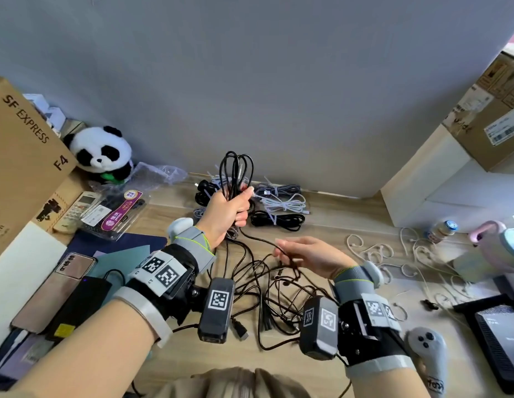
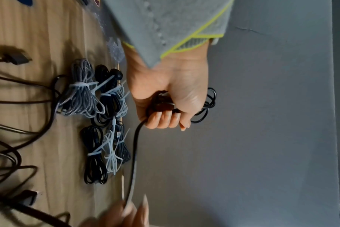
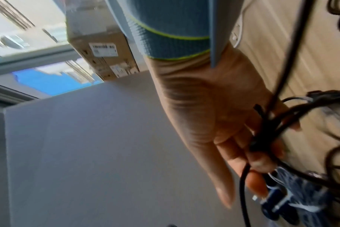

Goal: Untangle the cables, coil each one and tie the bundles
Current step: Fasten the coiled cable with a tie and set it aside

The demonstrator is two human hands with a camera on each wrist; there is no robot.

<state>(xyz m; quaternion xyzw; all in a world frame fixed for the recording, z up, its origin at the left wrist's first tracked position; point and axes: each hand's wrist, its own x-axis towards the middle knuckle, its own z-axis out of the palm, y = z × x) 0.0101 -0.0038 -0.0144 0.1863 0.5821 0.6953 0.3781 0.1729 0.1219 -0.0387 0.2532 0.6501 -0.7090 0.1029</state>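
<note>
Head view: raised left hand (image 1: 227, 214) grips coiled black cable (image 1: 235, 170) upright.

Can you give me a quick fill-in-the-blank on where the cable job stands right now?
1. The left hand grips a coil of ____ cable.
2. The loose end of that cable runs to the ____ hand.
3. The finished bundles near the wall are tied with white ____.
4. The plush toy beside the cardboard box is a ____.

Missing words: black; right; zip ties; panda
</note>
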